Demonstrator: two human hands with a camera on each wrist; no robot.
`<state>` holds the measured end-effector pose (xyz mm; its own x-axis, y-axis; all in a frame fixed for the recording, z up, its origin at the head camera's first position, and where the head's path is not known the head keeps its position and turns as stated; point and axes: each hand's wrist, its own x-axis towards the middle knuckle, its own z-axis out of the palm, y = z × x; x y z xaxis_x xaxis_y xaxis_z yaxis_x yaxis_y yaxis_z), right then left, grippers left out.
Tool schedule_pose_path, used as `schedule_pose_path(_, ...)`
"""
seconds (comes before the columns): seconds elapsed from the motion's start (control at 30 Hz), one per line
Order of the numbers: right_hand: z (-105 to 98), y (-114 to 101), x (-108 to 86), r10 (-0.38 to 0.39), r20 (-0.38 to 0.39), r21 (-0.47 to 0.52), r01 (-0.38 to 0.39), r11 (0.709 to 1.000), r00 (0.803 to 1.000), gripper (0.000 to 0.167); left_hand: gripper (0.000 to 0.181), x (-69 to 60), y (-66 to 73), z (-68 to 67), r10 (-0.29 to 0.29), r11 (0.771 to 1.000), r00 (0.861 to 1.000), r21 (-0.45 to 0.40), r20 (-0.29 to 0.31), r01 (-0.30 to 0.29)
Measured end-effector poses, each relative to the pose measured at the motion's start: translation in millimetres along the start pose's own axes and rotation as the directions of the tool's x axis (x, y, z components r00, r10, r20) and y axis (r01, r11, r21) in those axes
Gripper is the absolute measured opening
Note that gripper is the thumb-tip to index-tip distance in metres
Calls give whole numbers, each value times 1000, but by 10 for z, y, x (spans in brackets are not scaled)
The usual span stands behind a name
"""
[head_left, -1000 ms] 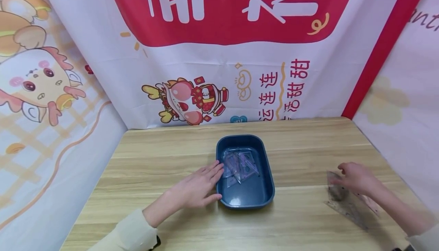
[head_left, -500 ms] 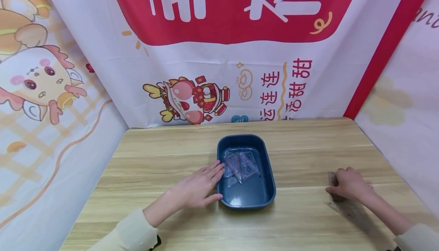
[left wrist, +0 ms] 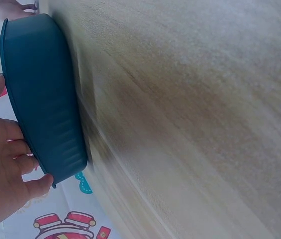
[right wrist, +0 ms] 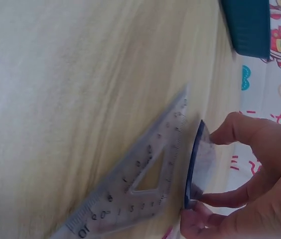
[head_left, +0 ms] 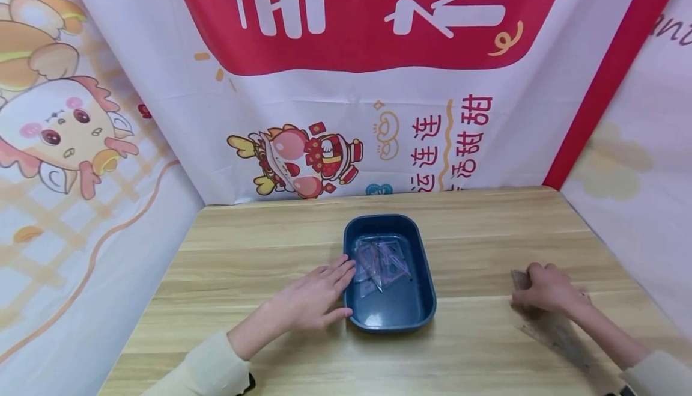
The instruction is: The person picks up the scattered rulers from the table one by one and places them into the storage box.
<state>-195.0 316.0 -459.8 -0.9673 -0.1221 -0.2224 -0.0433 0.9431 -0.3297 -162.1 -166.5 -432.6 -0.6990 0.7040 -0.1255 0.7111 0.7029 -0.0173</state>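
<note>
My left hand (head_left: 316, 297) touches the left rim of a dark blue tray (head_left: 427, 282), its fingers fairly straight and the thumb apart; the left wrist view shows fingertips along the rim (left wrist: 18, 112). Inside lie several clear plastic drawing pieces (head_left: 373, 264) with purple markings, overlapping. At the right of the table, my right hand (head_left: 552, 288) pinches a clear plastic piece (right wrist: 203, 162) with a dark curved edge, tilted up nearly edge-on; its exact kind is unclear. Beside it a clear set square (right wrist: 123, 211) with scales and a triangular cut-out lies flat.
A wooden table (head_left: 259, 234) carries everything. Printed cloths (head_left: 292, 95) hang at the back and on both sides. A sliver of something pink (right wrist: 168, 232) peeks out by the right hand, mostly hidden.
The right hand has come down over the clear pieces and taken one between fingers and thumb, tilting it up and shifting it slightly left. The left hand stays at the tray.
</note>
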Motion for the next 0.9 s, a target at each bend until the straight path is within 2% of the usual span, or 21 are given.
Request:
schedule_pose_path(0.17, -53, 52, 44, -50, 17, 141, 47, 989, 999, 65, 78, 0, 12, -7, -1, 1000, 1000, -2, 2, 1)
schedule_pose_path(0.3, -133, 48, 53, -69, 86, 308, 40, 951, 994, 61, 78, -4, 20, -7, -11, 1000, 1000, -21, 13, 11)
schedule_pose_path(0.37, -167, 40, 51, -74, 140, 407, 11, 913, 987, 60, 78, -8, 25, -8, -16, 1000, 1000, -27, 16, 16)
schedule_pose_path(0.53, -204, 24, 46, -100, 249, 606, -74, 792, 963, 63, 78, -14, 31, -11, -20, 999, 1000, -27, 15, 21)
schedule_pose_path(0.73, -200, -34, 56, -170, 237, 743, -66, 666, 956, 61, 78, -14, 21, -9, -24, 999, 1000, -26, 14, 24)
schedule_pose_path(0.77, -197, -44, 55, -173, 230, 756, -64, 652, 958, 61, 78, -13, 20, -9, -23, 999, 1000, -23, 14, 24)
schedule_pose_path(0.83, -194, -56, 56, -166, 220, 775, -69, 628, 961, 55, 78, -10, 20, -11, -24, 999, 1000, -21, 15, 24)
schedule_pose_path(0.9, -198, -47, 61, -178, 206, 810, -66, 583, 962, 43, 78, -8, 21, -15, -22, 1000, 1000, -20, 13, 23)
